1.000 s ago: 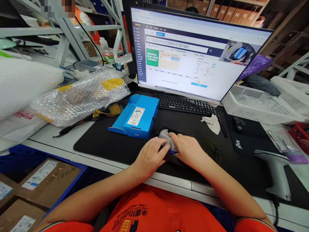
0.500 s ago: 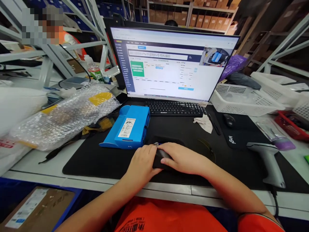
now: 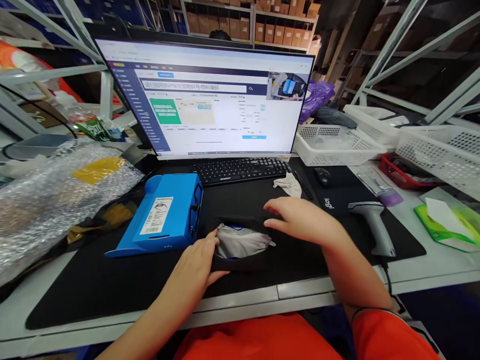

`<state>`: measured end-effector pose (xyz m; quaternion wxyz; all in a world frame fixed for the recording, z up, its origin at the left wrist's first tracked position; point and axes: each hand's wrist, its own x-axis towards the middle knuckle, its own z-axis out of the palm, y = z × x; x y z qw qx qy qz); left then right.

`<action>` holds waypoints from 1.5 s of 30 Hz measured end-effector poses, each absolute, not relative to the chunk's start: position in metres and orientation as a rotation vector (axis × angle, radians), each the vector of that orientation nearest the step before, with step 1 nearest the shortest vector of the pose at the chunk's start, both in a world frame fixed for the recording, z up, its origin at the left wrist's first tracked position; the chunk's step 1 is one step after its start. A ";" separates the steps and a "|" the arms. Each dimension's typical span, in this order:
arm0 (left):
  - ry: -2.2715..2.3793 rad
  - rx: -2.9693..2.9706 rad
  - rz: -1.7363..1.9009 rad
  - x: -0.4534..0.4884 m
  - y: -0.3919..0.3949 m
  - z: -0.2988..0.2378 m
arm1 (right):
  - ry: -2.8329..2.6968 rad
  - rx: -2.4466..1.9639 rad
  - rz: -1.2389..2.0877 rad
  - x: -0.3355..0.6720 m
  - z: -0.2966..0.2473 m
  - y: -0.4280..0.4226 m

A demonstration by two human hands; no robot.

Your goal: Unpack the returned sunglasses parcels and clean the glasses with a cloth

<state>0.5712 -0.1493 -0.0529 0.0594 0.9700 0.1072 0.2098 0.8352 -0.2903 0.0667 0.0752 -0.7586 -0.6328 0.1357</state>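
You seem to be steadying the grey pouch (image 3: 243, 241), which lies on the black case (image 3: 245, 265) beside the blue box (image 3: 165, 215), your left hand (image 3: 197, 262) pinching its left end; your right hand (image 3: 305, 220) hovers spread and empty, so lifting the pouch calls for a second grip.

"logi" in white on the black mouse pad (image 3: 350, 227); blue box (image 3: 176, 200) label (image 3: 156, 216) and monitor screen (image 3: 210, 95) text illegible

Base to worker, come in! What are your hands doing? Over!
Left hand gripping grey pouch by its left end. Right hand open, off the pouch, above black mat. Blue box close beside, left.
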 end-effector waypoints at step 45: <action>0.727 3.378 0.642 0.647 -0.139 -0.011 | -1.426 -2.795 0.463 0.922 0.061 -0.290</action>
